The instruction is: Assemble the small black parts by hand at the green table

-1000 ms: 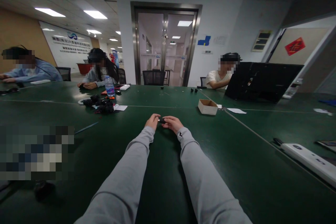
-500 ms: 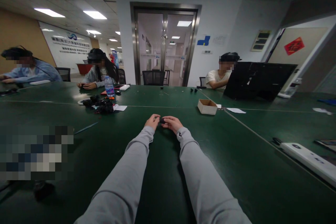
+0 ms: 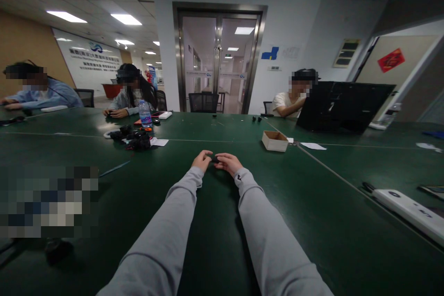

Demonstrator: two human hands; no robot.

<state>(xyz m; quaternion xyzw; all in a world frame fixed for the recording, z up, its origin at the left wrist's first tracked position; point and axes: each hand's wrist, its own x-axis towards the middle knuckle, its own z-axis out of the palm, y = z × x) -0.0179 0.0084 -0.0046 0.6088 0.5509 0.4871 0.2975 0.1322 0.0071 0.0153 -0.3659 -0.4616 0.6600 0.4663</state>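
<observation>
Straight ahead over the green table (image 3: 215, 222), my left hand (image 3: 201, 161) and my right hand (image 3: 229, 163) meet at a small black object (image 3: 214, 160). Its kind is too small to make out. My right fingers and thumb close on its right end. On the other side, my left thumb and fingers pinch at its left end, the index finger arching above it. The fingers cover part of the object.
An open wooden box (image 3: 274, 141) stands beyond my right hand. Left of centre are black gear (image 3: 133, 138) and a water bottle (image 3: 145, 114). A white power strip (image 3: 409, 210) lies at right, near a black monitor (image 3: 343, 106). Several people sit around the table.
Both hands stay in the same place around the small black object, which has tilted or shifted very slightly. The whole view has moved a few pixels.
</observation>
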